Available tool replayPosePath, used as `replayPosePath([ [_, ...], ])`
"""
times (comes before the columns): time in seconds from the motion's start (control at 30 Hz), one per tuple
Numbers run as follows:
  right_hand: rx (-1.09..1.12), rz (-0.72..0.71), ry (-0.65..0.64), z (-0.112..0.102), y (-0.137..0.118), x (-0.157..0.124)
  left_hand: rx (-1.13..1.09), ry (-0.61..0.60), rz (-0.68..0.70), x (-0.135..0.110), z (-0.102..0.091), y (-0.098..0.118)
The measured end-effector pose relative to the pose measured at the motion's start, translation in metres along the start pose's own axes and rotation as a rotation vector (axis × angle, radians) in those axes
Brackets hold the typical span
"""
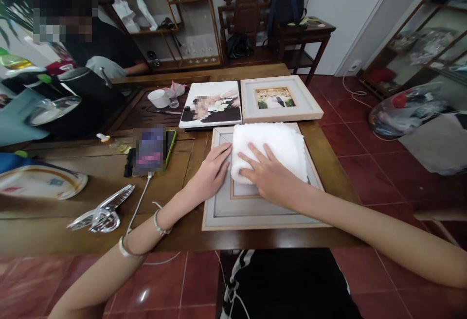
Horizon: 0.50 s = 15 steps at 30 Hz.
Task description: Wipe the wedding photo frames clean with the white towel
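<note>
A folded white fluffy towel [272,136] lies on a light wooden picture frame [233,212] near the table's front edge. My right hand [272,175] rests flat on the towel with its fingers spread. My left hand [211,170] is at the towel's left side, fingers stretched out and fingertips at its edge; whether they press on it I cannot tell. The towel and my right forearm hide much of the frame's middle and right side. Just behind are a framed photo [308,107] and a photo panel [231,115], side by side.
Left on the wooden table [160,221] are a phone [170,146] with a white cable, a silver metal object [104,214], a small bottle [113,143] and a white cup [158,97]. A person [113,42] sits across at the back left. Bags [404,107] stand on the floor at right.
</note>
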State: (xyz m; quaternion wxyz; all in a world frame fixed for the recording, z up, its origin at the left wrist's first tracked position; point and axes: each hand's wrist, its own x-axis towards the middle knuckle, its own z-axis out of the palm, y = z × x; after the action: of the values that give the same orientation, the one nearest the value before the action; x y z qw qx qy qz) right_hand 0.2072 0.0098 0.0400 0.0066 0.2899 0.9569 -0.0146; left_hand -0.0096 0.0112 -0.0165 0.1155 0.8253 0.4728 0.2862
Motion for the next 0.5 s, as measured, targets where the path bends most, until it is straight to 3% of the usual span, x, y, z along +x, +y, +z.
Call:
replayPosePath([
  [0.13, 0.125, -0.102, -0.118, -0.017, -0.018, -0.025, 0.017, -0.009, -0.006, 0.0, 0.0, 0.001],
  [0.3, 0.287, -0.238, -0.144, -0.03, -0.032, -0.052, 0.015, -0.01, -0.018, 0.0, -0.001, 0.003],
  [0.5, 0.278, -0.254, -0.092, -0.02, -0.019, -0.049, 0.018, -0.021, -0.019, 0.0, -0.001, 0.002],
])
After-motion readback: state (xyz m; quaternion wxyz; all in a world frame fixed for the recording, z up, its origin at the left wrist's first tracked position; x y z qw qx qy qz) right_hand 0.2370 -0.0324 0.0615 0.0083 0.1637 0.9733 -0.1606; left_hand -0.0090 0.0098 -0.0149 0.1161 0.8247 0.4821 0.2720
